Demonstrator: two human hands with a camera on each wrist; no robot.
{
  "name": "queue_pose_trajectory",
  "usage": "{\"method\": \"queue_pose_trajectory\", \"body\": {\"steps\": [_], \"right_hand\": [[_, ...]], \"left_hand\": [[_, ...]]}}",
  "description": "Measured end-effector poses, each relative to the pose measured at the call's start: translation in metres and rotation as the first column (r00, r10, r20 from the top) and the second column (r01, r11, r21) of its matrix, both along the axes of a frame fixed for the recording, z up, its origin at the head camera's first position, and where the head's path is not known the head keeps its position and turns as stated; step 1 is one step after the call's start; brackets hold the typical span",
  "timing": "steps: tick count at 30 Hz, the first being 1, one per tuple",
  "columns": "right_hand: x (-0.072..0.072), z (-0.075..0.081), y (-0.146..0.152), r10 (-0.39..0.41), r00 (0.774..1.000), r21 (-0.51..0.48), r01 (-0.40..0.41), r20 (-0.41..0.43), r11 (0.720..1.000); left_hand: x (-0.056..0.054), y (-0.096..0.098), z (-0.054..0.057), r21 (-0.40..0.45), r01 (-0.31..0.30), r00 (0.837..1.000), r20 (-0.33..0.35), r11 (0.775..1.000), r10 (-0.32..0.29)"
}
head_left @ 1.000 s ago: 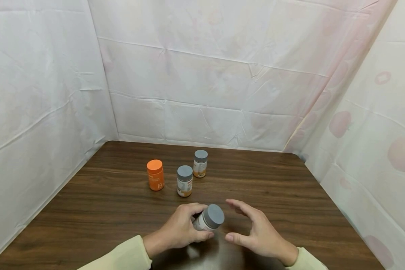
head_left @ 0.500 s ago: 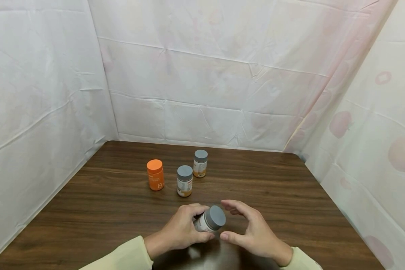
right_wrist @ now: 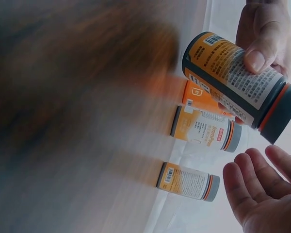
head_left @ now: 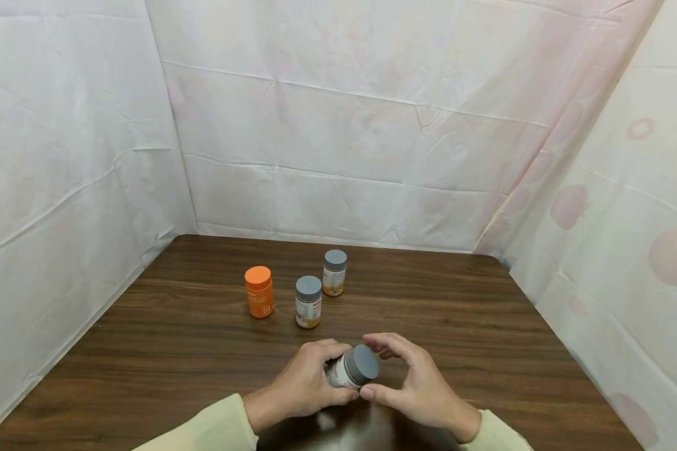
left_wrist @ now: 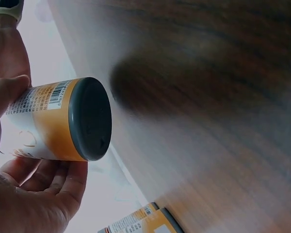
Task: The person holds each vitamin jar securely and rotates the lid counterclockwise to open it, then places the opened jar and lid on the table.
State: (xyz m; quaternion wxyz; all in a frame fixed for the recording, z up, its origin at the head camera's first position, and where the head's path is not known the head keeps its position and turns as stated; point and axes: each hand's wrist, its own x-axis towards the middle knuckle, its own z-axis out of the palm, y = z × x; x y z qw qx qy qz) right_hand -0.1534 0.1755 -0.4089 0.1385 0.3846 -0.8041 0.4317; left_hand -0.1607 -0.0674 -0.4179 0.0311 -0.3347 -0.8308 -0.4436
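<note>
My left hand point(head_left: 304, 383) grips a supplement bottle point(head_left: 341, 373) by its body, thumb on the near side and fingers on the far side. Its grey cap point(head_left: 363, 363) points right and up, and the bottle is tilted, with its dark base off the table in the left wrist view. My right hand point(head_left: 414, 382) is at the cap's right side, thumb and fingers spread to either side of it. In the right wrist view the right fingers point(right_wrist: 252, 174) look relaxed and just apart from the cap; whether the thumb touches it cannot be told.
Beyond my left hand stand an orange bottle point(head_left: 260, 293) and a grey-capped white and orange bottle point(head_left: 308, 307). A similar grey-capped bottle point(head_left: 335, 275) stands farther back. The brown wooden table point(head_left: 457, 300) ends at white fabric walls point(head_left: 338, 125).
My right hand has moved left, closing in on the grey cap. The left hand and its bottle have shifted very slightly right. The standing bottles have stayed put.
</note>
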Motion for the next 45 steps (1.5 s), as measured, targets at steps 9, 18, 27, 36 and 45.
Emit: {"method": "queue_pose_trajectory", "body": {"steps": [9, 18, 27, 36, 45], "right_hand": [[-0.0005, -0.0003, -0.0047, -0.01, 1.0, -0.007, 0.01, 0.007, 1.0], [-0.0005, -0.0013, -0.0087, -0.022, 1.0, -0.018, 0.022, -0.003, 1.0], [-0.0011, -0.0023, -0.0096, -0.048, 0.999, -0.024, 0.048, -0.002, 0.999], [-0.0022, -0.0019, -0.0095, -0.056, 0.998, -0.018, 0.056, 0.001, 0.998], [-0.003, -0.0027, -0.0086, -0.06, 0.998, -0.015, 0.06, -0.004, 0.998]], "left_hand": [[-0.0001, 0.0014, 0.0014, -0.022, -0.01, 0.999, -0.048, 1.0, 0.009], [-0.0009, 0.0016, 0.0015, -0.048, -0.027, 0.997, -0.074, 0.998, 0.023], [-0.0009, 0.0013, 0.0001, -0.073, -0.042, 0.995, -0.089, 0.996, 0.035], [0.0, -0.0002, 0.002, -0.113, -0.061, 0.997, -0.055, 0.992, 0.055], [-0.0011, -0.0005, 0.004, -0.167, -0.081, 0.997, -0.034, 0.983, 0.076]]}}
